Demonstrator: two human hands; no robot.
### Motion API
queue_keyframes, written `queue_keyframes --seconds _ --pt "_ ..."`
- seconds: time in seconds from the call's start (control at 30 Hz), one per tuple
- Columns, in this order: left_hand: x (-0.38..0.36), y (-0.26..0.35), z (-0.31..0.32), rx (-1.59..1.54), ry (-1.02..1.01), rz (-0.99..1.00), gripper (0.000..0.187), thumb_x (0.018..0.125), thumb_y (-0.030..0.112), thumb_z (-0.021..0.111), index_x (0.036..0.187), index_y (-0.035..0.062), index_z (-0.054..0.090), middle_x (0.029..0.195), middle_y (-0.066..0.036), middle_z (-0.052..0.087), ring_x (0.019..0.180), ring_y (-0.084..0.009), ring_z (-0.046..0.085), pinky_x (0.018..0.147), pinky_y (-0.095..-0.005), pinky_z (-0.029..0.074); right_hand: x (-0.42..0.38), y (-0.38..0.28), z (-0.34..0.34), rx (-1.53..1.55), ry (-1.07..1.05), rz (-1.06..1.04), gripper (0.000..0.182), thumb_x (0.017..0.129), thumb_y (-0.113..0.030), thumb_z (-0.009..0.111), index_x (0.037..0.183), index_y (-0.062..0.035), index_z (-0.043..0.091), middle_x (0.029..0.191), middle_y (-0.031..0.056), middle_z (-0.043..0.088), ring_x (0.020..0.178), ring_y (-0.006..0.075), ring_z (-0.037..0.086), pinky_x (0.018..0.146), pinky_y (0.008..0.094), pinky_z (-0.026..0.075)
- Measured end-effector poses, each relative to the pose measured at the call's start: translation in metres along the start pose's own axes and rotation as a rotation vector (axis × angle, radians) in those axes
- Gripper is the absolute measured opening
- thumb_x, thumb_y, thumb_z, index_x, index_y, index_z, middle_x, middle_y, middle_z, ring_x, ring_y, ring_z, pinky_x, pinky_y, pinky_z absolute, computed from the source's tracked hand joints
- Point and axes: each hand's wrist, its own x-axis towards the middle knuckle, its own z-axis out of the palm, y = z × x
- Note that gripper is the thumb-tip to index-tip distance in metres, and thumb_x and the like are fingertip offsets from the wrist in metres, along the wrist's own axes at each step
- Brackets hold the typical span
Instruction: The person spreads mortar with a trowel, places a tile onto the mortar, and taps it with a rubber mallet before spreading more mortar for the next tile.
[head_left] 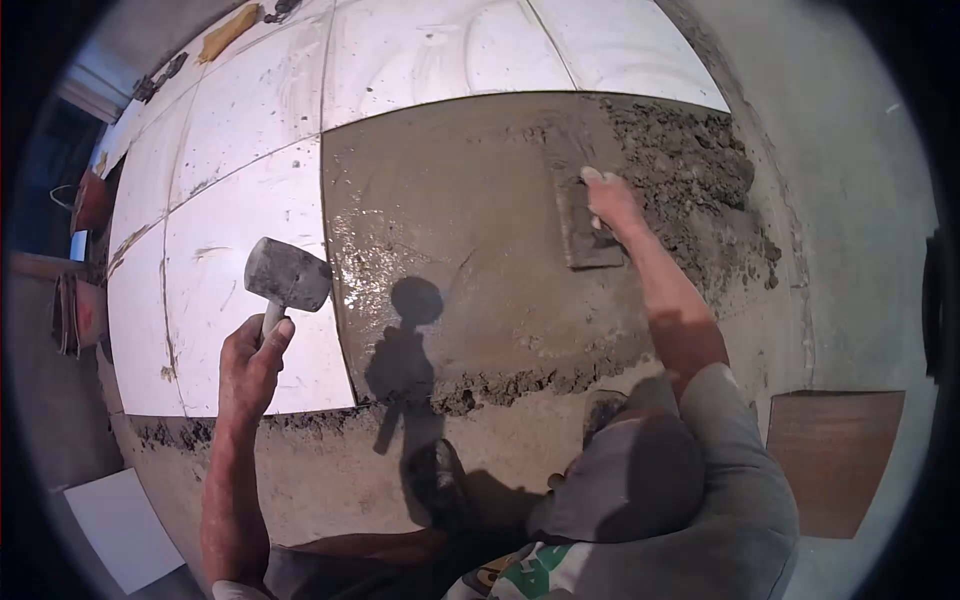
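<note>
A rubber mallet [288, 274] with a dark, cement-stained head is gripped by its handle in my left hand [252, 365], raised over the white tiles at the left. My right hand [611, 204] is closed around the handle of a flat trowel [582, 232], and the blade lies against the wet mortar. Smooth and shiny on its left side, the mortar bed [460, 200] turns into rough, crumbly mortar [685, 165] to the right of the trowel. The handle itself is mostly covered by my fingers.
Laid white tiles [245, 210] border the mortar on the left and far side. A brown board [835, 460] leans at the right wall, and a loose white tile [124, 530] lies at the lower left. A red bucket [93, 202] stands at the far left; my shadow falls across the mortar.
</note>
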Motion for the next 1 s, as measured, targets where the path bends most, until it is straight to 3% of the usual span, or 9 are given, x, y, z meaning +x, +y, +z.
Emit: queue_keyframes --seconds 0.2,0.33,0.53,0.67,0.77,0.83,0.87,0.93,1.0 --pt "0.009 0.007 0.013 0.035 -0.046 0.029 0.045 0.088 0.046 0.061 0.077 0.0038 0.055 0.059 0.002 0.044 0.055 -0.0074 0.040 0.049 -0.0276 0.033 -0.040 -0.009 0.043 -0.320 -0.262 -0.103 0.058 0.093 -0.044 0.047 0.109 0.0102 0.055 0.095 0.0316 0.062 0.085 0.0376 0.066 0.082 0.0459 0.050" --pt "0.010 0.023 0.022 0.070 -0.056 0.068 0.045 0.088 0.046 0.061 0.078 0.0026 0.056 0.060 0.001 0.045 0.055 -0.0084 0.041 0.050 -0.0277 0.035 -0.119 -0.020 0.046 -0.494 -0.455 -0.216 0.059 0.093 -0.045 0.045 0.112 0.0104 0.053 0.102 0.0320 0.061 0.103 0.0424 0.060 0.089 0.0494 0.046" --pt "0.002 0.025 0.027 0.159 -0.061 0.104 0.049 0.086 0.047 0.061 0.078 -0.0008 0.057 0.061 -0.002 0.049 0.057 -0.0108 0.045 0.052 -0.0301 0.038 -0.164 -0.016 0.043 -0.745 -0.755 -0.541 0.054 0.095 -0.045 0.044 0.112 0.0059 0.049 0.094 0.0272 0.064 0.094 0.0397 0.064 0.085 0.0498 0.050" --pt "-0.002 0.029 0.025 0.106 -0.046 0.032 0.046 0.087 0.045 0.061 0.081 -0.0004 0.058 0.061 -0.001 0.049 0.057 -0.0100 0.044 0.053 -0.0291 0.037 -0.102 -0.022 0.039 -0.857 -0.389 -0.421 0.049 0.094 -0.045 0.044 0.110 0.0011 0.049 0.088 0.0249 0.065 0.089 0.0393 0.065 0.078 0.0476 0.051" --pt "-0.003 0.024 0.017 0.087 -0.032 -0.001 0.044 0.088 0.044 0.061 0.082 0.0008 0.058 0.060 0.001 0.046 0.057 -0.0084 0.040 0.052 -0.0281 0.034 -0.038 -0.020 0.015 -0.891 -0.056 -0.300 0.050 0.094 -0.047 0.044 0.109 0.0009 0.050 0.097 0.0252 0.065 0.096 0.0402 0.062 0.084 0.0484 0.048" --pt "-0.007 0.020 0.017 0.017 -0.007 -0.052 0.044 0.088 0.045 0.062 0.080 0.0019 0.056 0.061 0.002 0.046 0.057 -0.0073 0.040 0.051 -0.0270 0.034 -0.009 -0.009 0.005 -0.861 0.154 -0.353 0.052 0.094 -0.048 0.045 0.104 0.0023 0.052 0.091 0.0242 0.065 0.085 0.0383 0.065 0.076 0.0464 0.050" --pt "-0.008 0.018 0.017 0.017 -0.002 -0.066 0.044 0.088 0.045 0.062 0.080 0.0019 0.056 0.061 0.002 0.046 0.057 -0.0073 0.040 0.051 -0.0270 0.034 -0.002 -0.014 0.006 -0.861 0.140 -0.360 0.052 0.094 -0.048 0.045 0.104 0.0023 0.052 0.091 0.0242 0.065 0.085 0.0383 0.065 0.076 0.0464 0.050" --pt "-0.010 0.014 0.014 0.008 -0.040 -0.106 0.043 0.088 0.045 0.062 0.078 0.0033 0.056 0.061 0.003 0.047 0.057 -0.0068 0.040 0.050 -0.0264 0.034 0.006 -0.021 0.009 -0.426 -0.097 -0.057 0.060 0.095 -0.047 0.044 0.117 0.0070 0.053 0.090 0.0224 0.066 0.071 0.0316 0.067 0.069 0.0435 0.051" --pt "-0.008 0.006 0.015 -0.024 -0.049 -0.101 0.043 0.088 0.045 0.062 0.076 0.0043 0.056 0.060 0.003 0.046 0.055 -0.0070 0.040 0.049 -0.0266 0.034 0.000 -0.023 0.035 -0.308 -0.096 -0.067 0.062 0.094 -0.049 0.044 0.117 0.0084 0.054 0.087 0.0225 0.065 0.060 0.0303 0.065 0.064 0.0427 0.049"
